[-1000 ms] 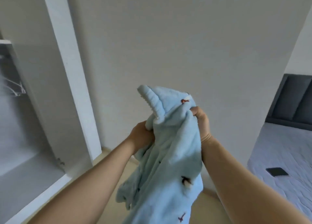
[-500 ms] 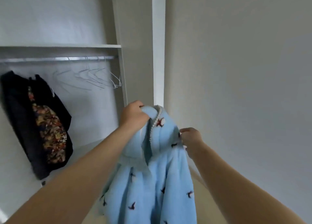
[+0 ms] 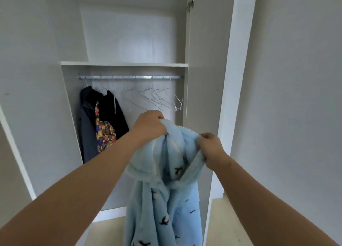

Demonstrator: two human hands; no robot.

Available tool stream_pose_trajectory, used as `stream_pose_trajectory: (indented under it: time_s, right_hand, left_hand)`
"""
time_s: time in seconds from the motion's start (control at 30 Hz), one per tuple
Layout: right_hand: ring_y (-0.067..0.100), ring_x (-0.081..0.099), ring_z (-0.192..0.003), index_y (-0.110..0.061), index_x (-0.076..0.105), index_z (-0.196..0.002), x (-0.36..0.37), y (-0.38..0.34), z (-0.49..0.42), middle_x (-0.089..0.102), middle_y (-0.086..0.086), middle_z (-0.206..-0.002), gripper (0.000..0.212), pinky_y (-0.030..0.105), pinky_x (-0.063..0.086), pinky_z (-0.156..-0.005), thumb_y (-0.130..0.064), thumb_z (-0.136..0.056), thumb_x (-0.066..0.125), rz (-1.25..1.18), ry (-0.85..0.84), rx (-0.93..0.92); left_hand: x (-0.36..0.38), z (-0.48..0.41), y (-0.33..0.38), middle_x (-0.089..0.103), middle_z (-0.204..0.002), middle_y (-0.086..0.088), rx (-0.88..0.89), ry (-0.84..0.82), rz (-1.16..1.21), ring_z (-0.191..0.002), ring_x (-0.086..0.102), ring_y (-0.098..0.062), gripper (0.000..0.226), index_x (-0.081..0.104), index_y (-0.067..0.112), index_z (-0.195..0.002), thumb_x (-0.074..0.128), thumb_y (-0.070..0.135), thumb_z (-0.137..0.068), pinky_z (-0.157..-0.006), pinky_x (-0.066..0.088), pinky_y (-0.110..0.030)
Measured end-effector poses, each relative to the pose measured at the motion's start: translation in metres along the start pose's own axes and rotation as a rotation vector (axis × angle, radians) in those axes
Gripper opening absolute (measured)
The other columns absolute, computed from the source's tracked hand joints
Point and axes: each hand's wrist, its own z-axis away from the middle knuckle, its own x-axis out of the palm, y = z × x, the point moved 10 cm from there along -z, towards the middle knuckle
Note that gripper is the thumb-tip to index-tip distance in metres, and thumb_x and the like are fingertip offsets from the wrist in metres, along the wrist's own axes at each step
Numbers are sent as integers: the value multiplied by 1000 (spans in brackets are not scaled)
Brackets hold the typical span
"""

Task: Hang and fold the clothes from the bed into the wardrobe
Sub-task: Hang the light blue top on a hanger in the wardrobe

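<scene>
A fluffy light-blue garment point(image 3: 164, 195) with small dark bird prints hangs from both my hands in front of the open white wardrobe point(image 3: 122, 64). My left hand point(image 3: 149, 124) grips its top edge, bunched in the fist. My right hand point(image 3: 211, 145) pinches the trimmed edge a little lower and to the right. Behind the hands, a metal rail point(image 3: 129, 77) carries several empty wire hangers point(image 3: 155, 97). A dark hooded jacket point(image 3: 111, 114) with a colourful patterned piece point(image 3: 103, 132) hangs at the rail's left end.
The wardrobe's right door point(image 3: 205, 79) stands open, edge toward me, close to my right hand. A shelf sits above the rail. A plain white wall point(image 3: 296, 97) fills the right side. Pale wooden floor point(image 3: 222, 227) shows below the garment.
The view has swung left from the bed and wall to face the wardrobe's inside. Both hands keep hold of the blue garment, now spread apart at its top edge.
</scene>
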Motion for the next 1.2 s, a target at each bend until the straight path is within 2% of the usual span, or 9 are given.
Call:
stream_pose_trajectory:
  time_s: [0.17,0.3,0.37,0.47,0.67,0.77,0.97,1.1,1.2]
  right_hand:
    - [23,46,-78,-10,49,-88,0,27,-51,52,5,-81,2,26,36,-61,-11,-90,50,395,22,-1]
    - [29,43,-117,-22,43,-129,10,35,-61,45,9,-131,41,38,34,-96,-12,-90,47,778,69,-21]
    - [26,40,-122,-21,47,-129,29,15,-61,44,4,-134,44,38,32,-102,-7,-87,49,620,116,-230]
    - [21,49,-114,-18,52,-126,86,-7,-59,53,-2,-117,43,37,39,-99,-17,-84,59,306,-163,-415]
    - [23,60,-103,-14,55,-118,155,39,-84,64,3,-111,53,40,49,-93,-28,-69,67,396,-554,-158]
    - [22,63,-94,-10,64,-108,170,44,-112,68,6,-101,27,36,53,-86,-15,-82,62,346,-497,-94]
    - [27,62,-72,-3,69,-90,208,24,-166,69,11,-73,12,35,52,-71,-11,-86,61,-154,-325,140]
    - [27,67,-68,-5,70,-88,256,-5,-193,72,13,-74,21,35,54,-72,-23,-89,59,-313,-361,145]
    - [28,68,-69,-2,69,-91,285,-16,-209,72,15,-77,24,37,55,-75,-25,-88,61,-297,-341,81]
  left_hand:
    - [-17,-13,-29,57,-70,4,-76,-2,134,-73,53,-13,23,58,20,-64,75,5,-66,-62,40,-22]
    - [-28,-24,-53,60,-75,2,-130,88,157,-77,55,-16,22,61,22,-67,74,5,-67,-67,45,-25]
    - [-32,-32,-66,61,-80,-3,-157,133,177,-82,56,-20,22,60,22,-67,74,5,-67,-73,46,-28]
    - [-31,-46,-76,61,-80,-5,-165,159,185,-82,56,-21,20,61,20,-67,74,4,-66,-74,46,-30]
    - [-25,-85,-99,58,-70,1,-122,115,318,-75,53,-17,24,61,18,-65,72,-3,-66,-73,46,-30]
    - [-37,-112,-132,60,-74,-1,-127,113,338,-77,54,-17,22,62,17,-68,71,-4,-68,-74,47,-29]
    - [-68,-158,-212,65,-93,-8,-102,33,112,-89,58,-21,19,66,11,-85,76,11,-70,-77,45,-28]
    - [-80,-181,-288,62,-96,-2,-212,-149,-338,-83,53,-15,26,65,16,-93,70,34,-74,-73,43,-27]
    - [-97,-185,-345,60,-91,-1,-350,-135,-551,-81,56,-20,18,64,19,-92,60,29,-78,-75,49,-33]
